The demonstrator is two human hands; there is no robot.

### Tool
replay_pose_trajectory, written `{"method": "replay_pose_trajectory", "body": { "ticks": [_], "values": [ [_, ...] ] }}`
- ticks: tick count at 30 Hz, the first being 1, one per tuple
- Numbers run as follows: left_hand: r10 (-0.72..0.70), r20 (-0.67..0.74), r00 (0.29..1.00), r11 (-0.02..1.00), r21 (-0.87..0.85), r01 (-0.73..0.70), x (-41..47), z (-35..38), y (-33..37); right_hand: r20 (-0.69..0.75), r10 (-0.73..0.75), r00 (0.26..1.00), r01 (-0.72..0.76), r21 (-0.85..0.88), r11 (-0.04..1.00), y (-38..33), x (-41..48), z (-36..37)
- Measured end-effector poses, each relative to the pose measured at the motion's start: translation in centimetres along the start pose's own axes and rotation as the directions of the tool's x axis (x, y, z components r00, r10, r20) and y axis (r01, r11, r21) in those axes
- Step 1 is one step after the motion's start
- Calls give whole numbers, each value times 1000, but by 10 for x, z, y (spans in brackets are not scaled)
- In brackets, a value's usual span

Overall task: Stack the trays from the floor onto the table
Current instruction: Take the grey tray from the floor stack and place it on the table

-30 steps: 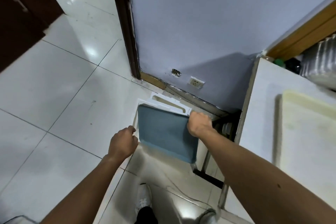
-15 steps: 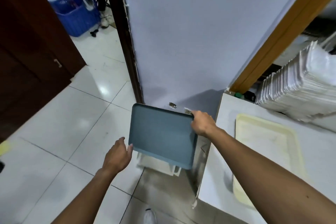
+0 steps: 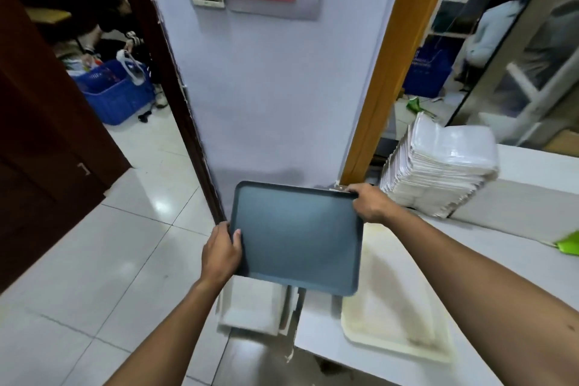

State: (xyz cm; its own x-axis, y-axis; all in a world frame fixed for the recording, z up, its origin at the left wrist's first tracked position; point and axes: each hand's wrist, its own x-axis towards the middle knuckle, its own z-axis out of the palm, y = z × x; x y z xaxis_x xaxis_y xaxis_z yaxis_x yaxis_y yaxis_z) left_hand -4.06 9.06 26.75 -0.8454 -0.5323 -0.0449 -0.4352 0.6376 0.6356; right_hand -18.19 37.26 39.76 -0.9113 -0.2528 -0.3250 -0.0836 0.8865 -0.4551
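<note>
Holding the grey-blue tray point(image 3: 294, 238) aloft at centre frame, with the left hand point(image 3: 221, 255) curled round its left edge and the right hand point(image 3: 368, 202) gripping its upper right corner. Overlapping the left edge of the table point(image 3: 517, 254), partly over the cream tray point(image 3: 391, 316) at lower right.

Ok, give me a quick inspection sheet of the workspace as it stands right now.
Surface: white table on the right, with a cream tray lying on it.
Job's things: blue-grey tray held in the air, not yet set down; white trays on the floor below it.
Clutter: stack of white packets at the table's far side; green object at the right edge of the picture.
Hands: left hand grips the tray's left edge; right hand grips its far right corner.
Cables: nothing seen.
Surroundings: lilac wall ahead; blue crate through the doorway on the left; tiled floor.
</note>
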Motion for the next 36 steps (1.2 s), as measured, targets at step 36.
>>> {"method": "replay_pose_trajectory", "body": {
  "ticks": [36],
  "values": [
    [57,148,987,891,-454,17,-72,-8,269,-288,432,855,-106,718,688,150,-160,-98]
  ]
}}
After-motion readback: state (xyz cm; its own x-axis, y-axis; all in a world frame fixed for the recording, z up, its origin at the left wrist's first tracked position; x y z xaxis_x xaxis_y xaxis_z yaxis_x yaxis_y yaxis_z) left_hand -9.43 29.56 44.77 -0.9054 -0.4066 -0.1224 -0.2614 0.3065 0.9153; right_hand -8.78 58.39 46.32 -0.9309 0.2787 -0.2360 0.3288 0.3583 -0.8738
